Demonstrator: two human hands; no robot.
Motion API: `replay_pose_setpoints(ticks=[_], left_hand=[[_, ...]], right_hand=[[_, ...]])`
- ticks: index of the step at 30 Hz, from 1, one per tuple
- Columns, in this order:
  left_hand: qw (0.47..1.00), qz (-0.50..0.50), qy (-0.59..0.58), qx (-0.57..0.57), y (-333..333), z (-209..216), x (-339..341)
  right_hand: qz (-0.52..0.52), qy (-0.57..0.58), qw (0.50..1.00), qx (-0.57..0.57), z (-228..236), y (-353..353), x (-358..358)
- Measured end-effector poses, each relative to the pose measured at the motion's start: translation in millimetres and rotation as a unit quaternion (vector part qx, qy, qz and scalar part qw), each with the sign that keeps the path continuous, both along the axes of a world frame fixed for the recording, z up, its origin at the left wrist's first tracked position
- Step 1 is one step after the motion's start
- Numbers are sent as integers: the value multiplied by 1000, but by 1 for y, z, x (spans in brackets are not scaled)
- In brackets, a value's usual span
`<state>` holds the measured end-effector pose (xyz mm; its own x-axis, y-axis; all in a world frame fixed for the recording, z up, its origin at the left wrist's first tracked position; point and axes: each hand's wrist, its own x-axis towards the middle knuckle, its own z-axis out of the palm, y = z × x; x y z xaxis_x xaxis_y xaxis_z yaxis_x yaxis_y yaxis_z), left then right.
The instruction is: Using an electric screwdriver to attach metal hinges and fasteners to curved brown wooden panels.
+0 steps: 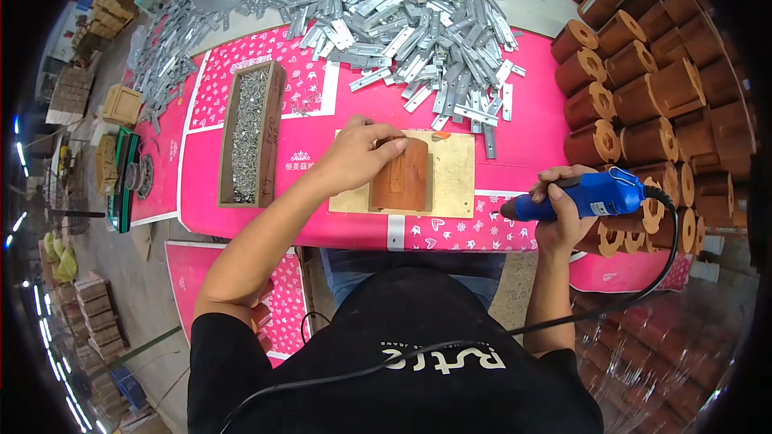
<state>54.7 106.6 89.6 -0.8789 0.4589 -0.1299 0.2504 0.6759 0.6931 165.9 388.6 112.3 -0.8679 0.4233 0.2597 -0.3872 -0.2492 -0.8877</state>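
My left hand (362,154) is closed over the upper left part of a reddish-brown, curved wooden-looking block (408,177). Its thumb lies across the block's top end; the other fingers are partly hidden behind it. Under the block is a flat brass-coloured plate (454,185) on the pink-covered table. To the right of the plate, my right hand (566,213) grips a blue corded electric screwdriver (599,195). The tool lies roughly level, its dark tip pointing left toward the block but apart from it. Its black cord (671,261) loops down and across my front.
A narrow wooden tray (269,137) of small screws stands left of the plate. Grey metal strips with holes (402,24) are heaped at the far side. Stacked brown hollow cylinders (635,104) rise close by on the right. A green-framed item (122,181) is farther left.
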Motion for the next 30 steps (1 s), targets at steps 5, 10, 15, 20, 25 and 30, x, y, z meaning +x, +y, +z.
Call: replay_pose_setpoints(ticks=[5, 10, 15, 20, 25, 30], left_hand=[[993, -21, -119, 11, -6, 12, -5], [984, -19, -170, 40, 2, 18, -44], [950, 74, 249, -172, 0, -47, -107], [978, 100, 169, -78, 1, -48, -109], [902, 133, -218, 348, -7, 10, -51], [889, 147, -233, 365, 12, 0, -22]], right_hand=[[-14, 20, 999, 49, -3, -10, 3], [-18, 23, 996, 81, -2, -16, 6], [-4, 5, 997, 82, -3, -24, 2], [-13, 1, 996, 91, -2, -25, 3], [-8, 2, 997, 78, -1, -25, -3], [8, -30, 994, 108, 3, -24, -9]])
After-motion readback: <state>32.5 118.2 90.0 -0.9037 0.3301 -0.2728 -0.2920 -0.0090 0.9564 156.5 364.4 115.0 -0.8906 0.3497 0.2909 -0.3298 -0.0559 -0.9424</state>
